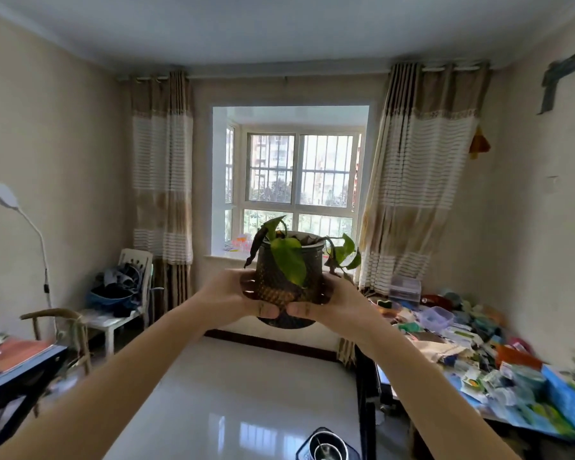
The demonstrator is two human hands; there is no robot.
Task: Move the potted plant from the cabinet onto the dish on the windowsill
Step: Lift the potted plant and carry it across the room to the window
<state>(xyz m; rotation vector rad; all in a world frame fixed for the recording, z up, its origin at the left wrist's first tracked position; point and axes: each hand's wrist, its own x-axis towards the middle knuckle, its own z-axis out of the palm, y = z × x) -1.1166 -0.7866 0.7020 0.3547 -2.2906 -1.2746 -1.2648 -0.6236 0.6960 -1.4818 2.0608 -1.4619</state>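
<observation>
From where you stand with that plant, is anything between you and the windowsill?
Nothing visible blocks the way. The potted plant is held up in the left hand and right hand, and the shiny floor runs bare to the wall under the windowsill. The cluttered table stays off to the right. The dish isn't visible.

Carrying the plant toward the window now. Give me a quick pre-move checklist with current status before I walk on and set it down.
1. Grip: left hand and right hand both wrap the potted plant at its base: ok.
2. Pot upright, not tilted: ok.
3. Floor ahead free of obstacles up to the windowsill: ok.
4. Dish on the windowsill located: cannot tell, the pot blocks the sill's middle.
5. Small items on the sill's left clear of the landing spot: cannot tell.
6. Drooping leaves clear of the right curtain: ok.
</observation>
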